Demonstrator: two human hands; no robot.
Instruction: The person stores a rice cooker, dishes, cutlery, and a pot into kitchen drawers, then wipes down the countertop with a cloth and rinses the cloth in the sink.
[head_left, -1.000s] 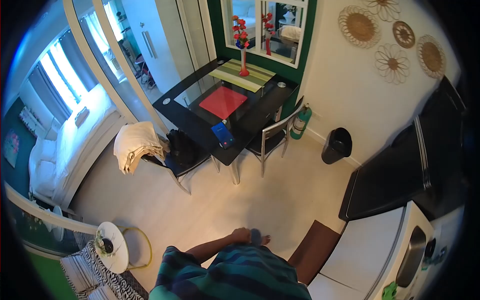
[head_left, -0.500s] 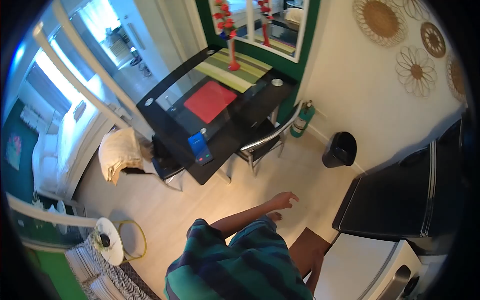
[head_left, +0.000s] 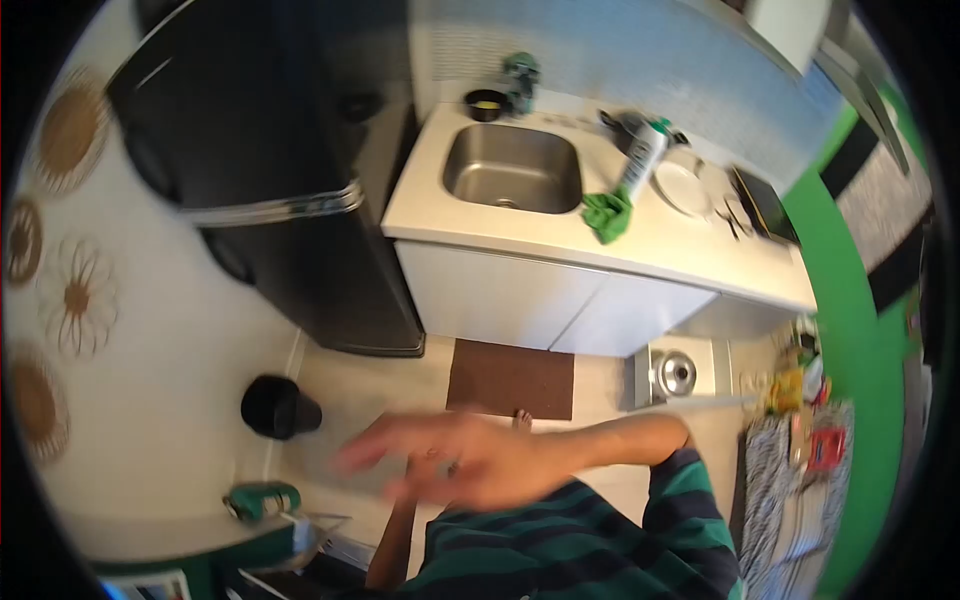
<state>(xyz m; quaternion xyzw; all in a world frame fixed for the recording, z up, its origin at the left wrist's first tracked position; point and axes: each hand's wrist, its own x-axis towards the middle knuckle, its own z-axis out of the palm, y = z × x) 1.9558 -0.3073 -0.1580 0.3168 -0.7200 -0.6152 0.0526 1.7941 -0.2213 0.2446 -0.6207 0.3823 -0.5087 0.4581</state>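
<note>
The right hand (head_left: 475,460), blurred, reaches across the view with its fingers apart, nothing seen in its grasp. Behind and below it, the left hand (head_left: 420,478) is partly hidden; I cannot tell how its fingers stand or whether they hold anything. Beyond the 2 hands, the brown floor mat (head_left: 510,378) lies flat before the white base cabinets (head_left: 545,300), with 1 foot (head_left: 523,420) at its near edge. The black trash bin (head_left: 275,407) is on the floor to the left of the picture, near the wall with 4 round woven decorations (head_left: 76,297). Farther on stands the black refrigerator (head_left: 310,270), just beside the cabinets. On the countertop (head_left: 560,238), the green cloth (head_left: 607,216) lies right of the stainless steel sink (head_left: 513,170), near the white bottle (head_left: 643,158) and a white plate (head_left: 683,188). A black bowl (head_left: 486,104) sits behind the sink.
</note>
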